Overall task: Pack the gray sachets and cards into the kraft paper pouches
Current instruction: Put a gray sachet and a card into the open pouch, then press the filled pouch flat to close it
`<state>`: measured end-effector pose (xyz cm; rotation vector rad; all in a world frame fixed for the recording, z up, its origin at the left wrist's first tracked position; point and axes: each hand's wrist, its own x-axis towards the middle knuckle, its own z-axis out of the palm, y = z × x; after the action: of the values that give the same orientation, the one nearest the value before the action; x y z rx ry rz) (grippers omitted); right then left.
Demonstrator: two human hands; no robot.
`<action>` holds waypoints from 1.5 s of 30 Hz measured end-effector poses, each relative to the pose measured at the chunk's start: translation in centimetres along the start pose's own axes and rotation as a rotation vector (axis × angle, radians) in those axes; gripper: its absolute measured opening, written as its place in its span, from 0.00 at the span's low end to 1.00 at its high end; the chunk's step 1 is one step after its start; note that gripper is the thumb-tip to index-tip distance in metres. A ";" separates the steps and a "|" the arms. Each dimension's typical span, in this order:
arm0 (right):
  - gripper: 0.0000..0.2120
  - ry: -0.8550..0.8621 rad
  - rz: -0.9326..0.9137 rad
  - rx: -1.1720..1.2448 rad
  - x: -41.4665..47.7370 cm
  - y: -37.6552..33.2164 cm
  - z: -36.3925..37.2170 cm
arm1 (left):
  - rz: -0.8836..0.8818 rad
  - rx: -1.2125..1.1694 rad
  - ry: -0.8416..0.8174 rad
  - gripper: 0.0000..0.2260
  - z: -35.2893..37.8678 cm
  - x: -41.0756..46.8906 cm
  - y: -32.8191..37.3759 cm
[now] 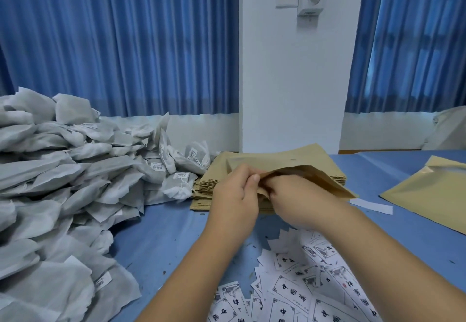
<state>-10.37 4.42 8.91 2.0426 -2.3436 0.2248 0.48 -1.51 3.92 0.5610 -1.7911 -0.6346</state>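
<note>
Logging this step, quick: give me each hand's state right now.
Left hand: pinches the edge of the pouch.
Right hand: grips the same pouch at its mouth, fingers curled in.

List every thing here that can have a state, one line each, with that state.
held pouch, lifted over the stack, mouth pulled partly open.
left hand, pinches the held pouch's edge.
right hand, fingers curled into the held pouch's mouth.
pouch stack, flat, piled on the table.
gray sachets, heaped loose at left.
cards, scattered, print up.
curtains, drawn shut.
</note>
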 end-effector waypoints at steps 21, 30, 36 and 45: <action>0.20 0.664 -0.054 0.042 -1.6 0.1 -0.6 | -0.258 -0.061 0.227 0.09 -1.7 0.8 -2.2; 0.09 0.646 0.036 0.151 -0.2 1.8 1.0 | -0.266 0.102 0.210 0.06 -4.8 1.9 -3.7; 0.10 0.603 0.043 0.177 0.1 1.9 1.4 | -0.426 0.911 0.221 0.14 -11.2 1.7 -7.0; 0.10 0.548 0.049 0.176 0.3 1.7 1.7 | -0.677 1.076 -0.067 0.17 -14.0 1.6 -9.4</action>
<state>-11.97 4.12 7.08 1.6931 -2.0811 0.8926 14.03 -11.56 2.36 1.9327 -1.9011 -0.0452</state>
